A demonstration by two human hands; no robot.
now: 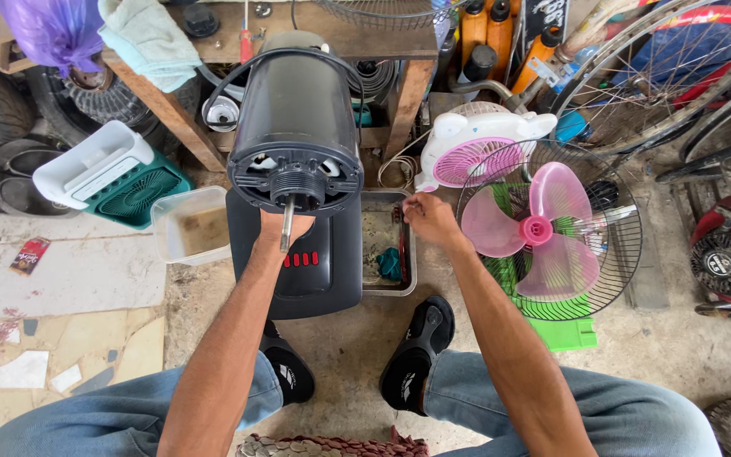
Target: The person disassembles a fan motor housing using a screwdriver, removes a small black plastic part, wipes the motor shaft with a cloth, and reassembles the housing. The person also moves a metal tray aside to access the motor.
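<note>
Fan motor housing (298, 118): black, cylindrical, smooth matt plastic shell, front plate ribbed, with a bare metal shaft (286, 224) projecting from a threaded collar. Stands on a black fan base (319, 271) bearing a row of red push-buttons, base lying on the rough concrete floor (357, 338) ahead of the knees.

Left hand (283, 224): reaches straight forward under the housing front, fingers closed around the lower housing at the shaft, partly hidden by it; forearm extended, wrist straight.

Right hand (429, 216): raised over the far right corner of a rectangular metal tray (408, 283), fingertips pinched together on something too small to make out; forearm angled inward.

Metal tray: dull, dirty, just right of the fan base, holding a teal rag and small parts.

Clear plastic tub (188, 224): square, cloudy, brown residue inside, just left of the fan base.

Fan guard (619, 254): round, black wire, flat on the floor to the right, carrying a translucent pink three-blade propeller (539, 228) over a green panel.

Small white fan (480, 144) with pink grille: beyond the tray, against the wooden bench leg (408, 97).

White and teal box fan (112, 173): far left, tilted.

Bicycle wheel (662, 68), spoked: far right corner.

Black sandals (416, 355): on both feet, near edge.
</note>
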